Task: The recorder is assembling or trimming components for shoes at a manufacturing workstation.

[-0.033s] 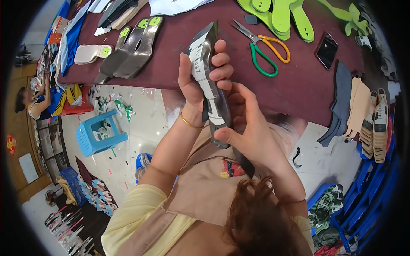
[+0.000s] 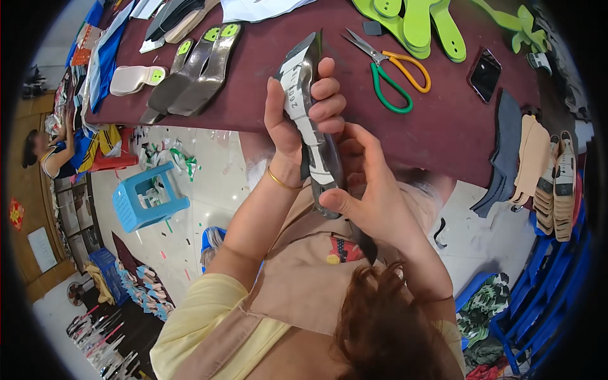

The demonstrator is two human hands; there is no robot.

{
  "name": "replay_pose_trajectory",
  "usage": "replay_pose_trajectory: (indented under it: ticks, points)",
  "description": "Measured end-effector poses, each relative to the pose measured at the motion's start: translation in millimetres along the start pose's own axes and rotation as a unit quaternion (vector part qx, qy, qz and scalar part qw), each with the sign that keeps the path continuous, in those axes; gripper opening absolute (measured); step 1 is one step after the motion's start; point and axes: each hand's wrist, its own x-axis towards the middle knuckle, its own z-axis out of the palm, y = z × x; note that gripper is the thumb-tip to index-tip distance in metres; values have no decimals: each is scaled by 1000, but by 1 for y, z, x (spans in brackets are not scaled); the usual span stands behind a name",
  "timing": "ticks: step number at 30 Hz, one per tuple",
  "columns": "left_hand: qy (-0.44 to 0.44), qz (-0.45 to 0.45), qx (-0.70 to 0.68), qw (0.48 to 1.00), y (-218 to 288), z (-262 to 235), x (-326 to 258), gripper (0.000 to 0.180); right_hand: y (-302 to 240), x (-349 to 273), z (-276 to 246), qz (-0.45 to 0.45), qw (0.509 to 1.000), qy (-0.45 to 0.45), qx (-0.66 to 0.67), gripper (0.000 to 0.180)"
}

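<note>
A shoe insole (image 2: 308,136) with a white, printed underside and a dark glossy cover folded round its edges is held upright over my lap. My left hand (image 2: 286,126) wraps round its upper half, thumb on one side and fingers on the other. At the lower end, the thumb of my right hand (image 2: 375,190) presses on the insole's edge, its other fingers curled partly out of sight. A dark strip (image 2: 363,244) hangs below that end; I cannot tell whether it belongs to the cover. Scissors (image 2: 387,63) with one green and one orange handle lie beyond my hands.
Glossy dark insoles (image 2: 201,79) and pale ones (image 2: 134,80) rest at the left of the maroon table (image 2: 443,136). Lime-green soles (image 2: 418,28) and a phone (image 2: 486,74) lie at the right. Soles (image 2: 531,158) hang past the right edge. A blue stool (image 2: 136,206) stands on the floor.
My right thumb has shifted very slightly at the insole's lower end. Both hands keep their hold, and everything else looks the same.
</note>
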Motion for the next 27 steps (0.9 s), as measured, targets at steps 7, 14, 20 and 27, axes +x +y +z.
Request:
replay_pose_trajectory:
  ticks: [7, 14, 20, 27]
  points:
    - [22, 91, 178, 980, 18, 4, 7, 66, 1, 5, -9, 64, 996, -51, -32, 51]
    - [287, -220, 714, 599, 29, 13, -27, 50, 33, 67, -80, 14, 989, -27, -142, 32]
    - [-99, 131, 984, 63, 39, -15, 39, 13, 54, 87, -96, -59, 926, -19, -373, 34]
    - [-78, 29, 994, 75, 41, -19, 41, 13, 17, 114, -123, 0, 957, 13, -291, 23]
